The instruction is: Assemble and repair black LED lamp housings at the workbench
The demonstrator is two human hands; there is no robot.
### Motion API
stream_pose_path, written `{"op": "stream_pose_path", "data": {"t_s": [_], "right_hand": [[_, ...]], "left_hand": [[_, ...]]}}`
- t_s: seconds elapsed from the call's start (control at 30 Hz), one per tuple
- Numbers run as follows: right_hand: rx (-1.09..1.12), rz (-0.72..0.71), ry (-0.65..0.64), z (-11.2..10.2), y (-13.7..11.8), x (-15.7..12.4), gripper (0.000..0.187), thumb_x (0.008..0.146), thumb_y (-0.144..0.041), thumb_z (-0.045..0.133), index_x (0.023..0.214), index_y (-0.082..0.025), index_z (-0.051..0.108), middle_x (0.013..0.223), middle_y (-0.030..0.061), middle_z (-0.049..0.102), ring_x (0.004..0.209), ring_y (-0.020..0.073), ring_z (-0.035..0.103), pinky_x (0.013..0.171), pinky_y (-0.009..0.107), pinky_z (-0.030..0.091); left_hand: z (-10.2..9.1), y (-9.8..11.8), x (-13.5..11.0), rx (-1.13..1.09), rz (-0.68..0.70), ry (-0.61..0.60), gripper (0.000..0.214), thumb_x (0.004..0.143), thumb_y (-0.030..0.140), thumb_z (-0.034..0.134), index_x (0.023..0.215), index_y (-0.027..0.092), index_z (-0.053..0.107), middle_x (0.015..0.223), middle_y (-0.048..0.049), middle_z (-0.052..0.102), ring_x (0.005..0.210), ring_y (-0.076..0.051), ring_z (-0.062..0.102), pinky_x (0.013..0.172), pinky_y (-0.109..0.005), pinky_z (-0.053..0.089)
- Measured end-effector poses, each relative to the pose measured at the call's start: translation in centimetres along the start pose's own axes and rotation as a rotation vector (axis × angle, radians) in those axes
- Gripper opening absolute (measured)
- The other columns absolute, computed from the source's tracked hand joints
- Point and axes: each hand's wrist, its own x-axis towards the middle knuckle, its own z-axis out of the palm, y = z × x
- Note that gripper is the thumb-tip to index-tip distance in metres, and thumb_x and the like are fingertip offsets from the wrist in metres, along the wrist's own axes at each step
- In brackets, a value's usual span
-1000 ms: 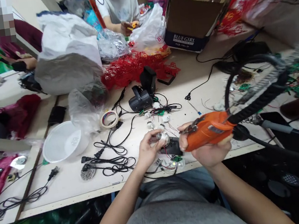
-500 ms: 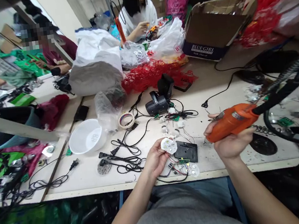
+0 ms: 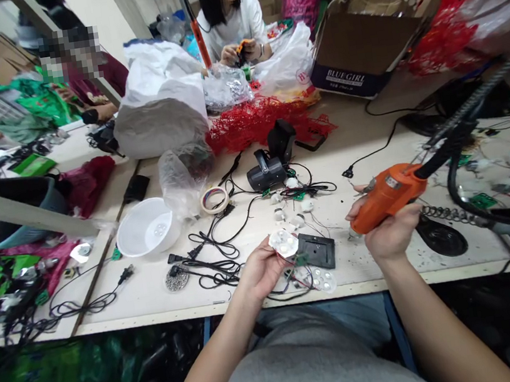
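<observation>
My left hand (image 3: 261,270) is closed at the edge of a white LED board (image 3: 284,244), a flat many-sided plate with several round lamps on its face. Thin wires hang below it. My right hand (image 3: 391,232) wraps round an orange electric screwdriver (image 3: 386,198), its tip end pointing left and its cable leading up to the right. Its bit is not clear to see. Just right of the LED board lies a black rectangular plastic part (image 3: 318,250). A clear lens disc (image 3: 324,280) and small wired circuit parts lie nearer the table's front edge.
Black power cords (image 3: 218,266), a tape roll (image 3: 214,200), a white plastic bowl (image 3: 148,230) and a metal mesh disc (image 3: 177,279) lie left. Behind are black lamp housings (image 3: 266,173), red netting (image 3: 259,121) and a cardboard box (image 3: 358,44). A co-worker (image 3: 236,23) sits opposite.
The LED board in my left hand has shifted slightly left and tilted. My right hand has brought the screwdriver a little left. The co-worker opposite now has both hands together on an orange-and-black object.
</observation>
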Motion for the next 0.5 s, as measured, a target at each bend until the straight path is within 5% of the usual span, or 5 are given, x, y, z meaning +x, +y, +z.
{"op": "stream_pose_path", "data": {"t_s": [0.13,0.23,0.37,0.43,0.5], "right_hand": [[-0.005,0.016,0.042,-0.2,0.2,-0.1,0.072,0.083,-0.087,0.026,0.094,-0.031,0.069,0.062,0.0048,0.062,0.046,0.0251,0.055,0.040,0.037,0.039],[-0.002,0.051,0.068,-0.2,0.2,-0.2,0.074,0.082,-0.087,0.026,0.094,-0.030,0.070,0.062,0.0046,0.061,0.045,0.0245,0.053,0.041,0.036,0.036],[0.015,0.076,0.105,-0.1,0.0,-0.3,0.072,0.081,-0.086,0.028,0.090,-0.029,0.070,0.058,0.0032,0.057,0.043,0.0225,0.048,0.042,0.036,0.036],[0.011,0.081,0.121,0.0,-0.2,-0.3,0.071,0.081,-0.085,0.028,0.089,-0.028,0.069,0.056,0.0025,0.055,0.042,0.0220,0.047,0.042,0.036,0.035],[-0.014,0.076,0.118,0.2,-0.3,-0.4,0.070,0.082,-0.084,0.026,0.087,-0.028,0.068,0.054,0.0024,0.053,0.041,0.0226,0.046,0.042,0.036,0.034]], "left_hand": [[1.0,4.1,-3.3,0.080,-0.057,-0.048,0.024,0.073,0.025,0.066,0.095,0.016,0.070,0.100,-0.0120,0.073,0.074,-0.022,0.070,0.056,-0.029,0.056],[0.9,7.3,-4.3,0.248,0.202,0.107,0.019,0.080,0.030,0.061,0.093,0.019,0.069,0.093,-0.0096,0.072,0.071,-0.020,0.068,0.052,-0.028,0.054],[-0.6,9.5,-2.9,0.538,0.784,0.455,0.016,0.086,0.033,0.060,0.093,0.020,0.067,0.079,-0.0029,0.067,0.067,-0.016,0.064,0.054,-0.024,0.051],[-1.5,9.2,-1.5,0.825,0.866,0.553,0.017,0.088,0.034,0.060,0.089,0.020,0.068,0.079,-0.0018,0.065,0.064,-0.014,0.060,0.055,-0.024,0.050],[-2.3,8.1,0.3,1.151,0.788,0.544,0.017,0.087,0.032,0.061,0.082,0.019,0.069,0.081,-0.0025,0.064,0.067,-0.015,0.060,0.063,-0.027,0.051]]}}
